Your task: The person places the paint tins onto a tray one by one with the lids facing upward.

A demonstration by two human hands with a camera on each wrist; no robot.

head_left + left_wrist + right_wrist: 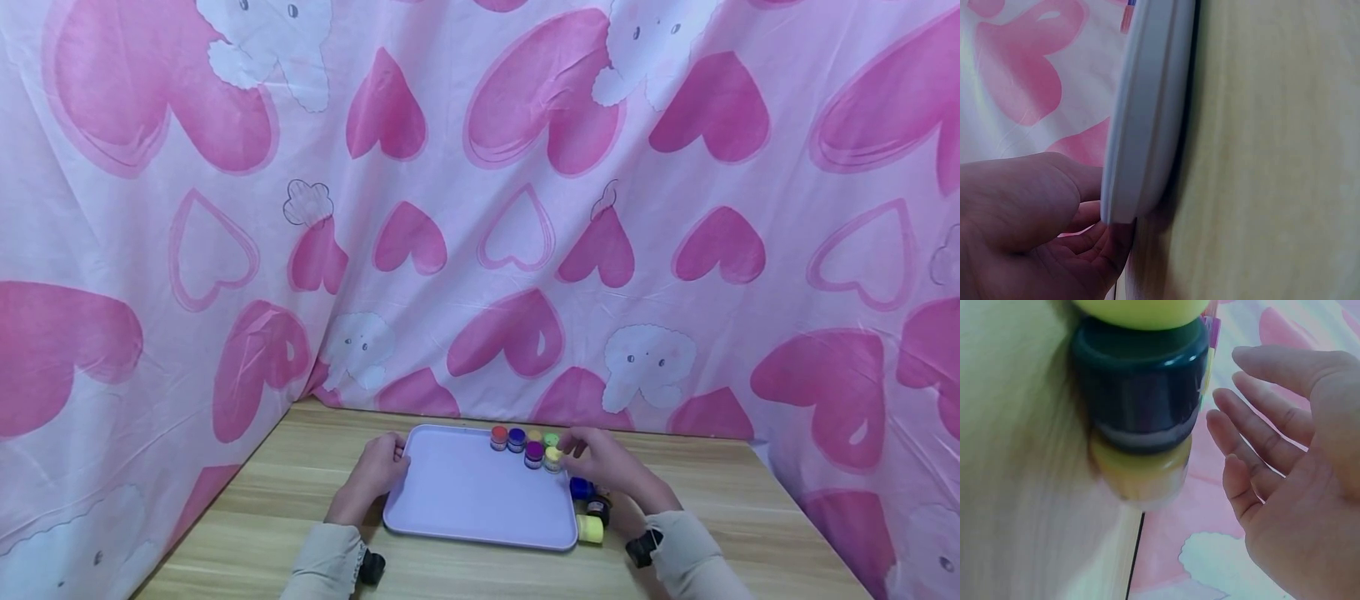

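A pale lilac tray (480, 500) lies on the wooden table. My left hand (383, 463) grips its left edge; in the left wrist view the thumb lies at the rim and the fingers curl beneath. Small paint jars stand in the tray's far right corner: red (499, 439), blue (517, 440), orange (535, 436), green (551, 439), purple (534, 455) and yellow (552, 460). Right beside the yellow one is my right hand (600, 460). Its fingers are spread and loosely bent, with nothing between them in the right wrist view (1297, 437).
More jars sit against the tray's right side: a dark blue one (581, 489), a dark one (598, 508), a yellow one (590, 529) and an orange one (1141, 472). A pink heart-print curtain (525, 333) hangs behind the table (300, 475).
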